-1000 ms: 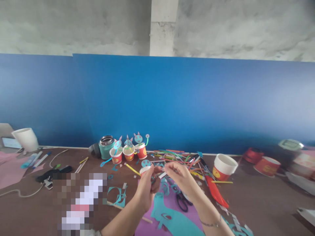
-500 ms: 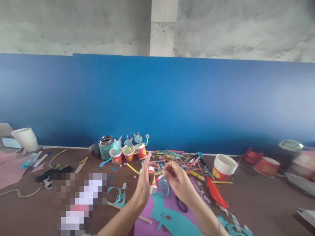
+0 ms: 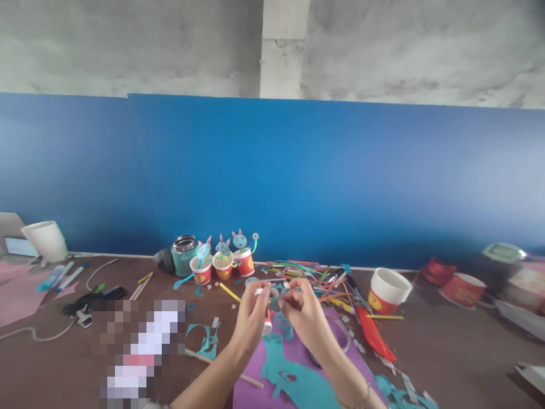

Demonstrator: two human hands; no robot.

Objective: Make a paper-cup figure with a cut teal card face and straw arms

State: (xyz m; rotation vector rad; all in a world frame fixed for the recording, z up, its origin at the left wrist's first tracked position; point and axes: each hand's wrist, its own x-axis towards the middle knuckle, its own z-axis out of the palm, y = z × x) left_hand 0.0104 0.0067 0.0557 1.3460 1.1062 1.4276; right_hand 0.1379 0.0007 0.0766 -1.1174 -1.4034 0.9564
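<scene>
My left hand [image 3: 250, 312] is closed around a small red-and-white paper cup [image 3: 267, 328], whose end shows below the fingers. A small white piece [image 3: 259, 291] shows at the fingertips of that hand; it looks like paper or tape. Close by on the right, my right hand [image 3: 305, 309] has its fingers curled and the tips together. Whatever they pinch, if anything, is too small to make out. Under both hands lie a purple sheet [image 3: 251, 392] and a blue paper cutout [image 3: 302, 386].
Several small cups with blue paper cat faces [image 3: 222, 267] stand behind, beside a teal flask [image 3: 184, 258]. Coloured sticks [image 3: 293, 267] are heaped at the back. To the right are a larger paper cup [image 3: 388, 289] and a red-handled tool [image 3: 374, 335]. Paper scraps [image 3: 200, 341] lie left.
My left fingers, stretched upward before, have bent down toward the thumb, and a white piece now shows there. The cup is more covered. My right hand stays near, its fingers slightly shifted.
</scene>
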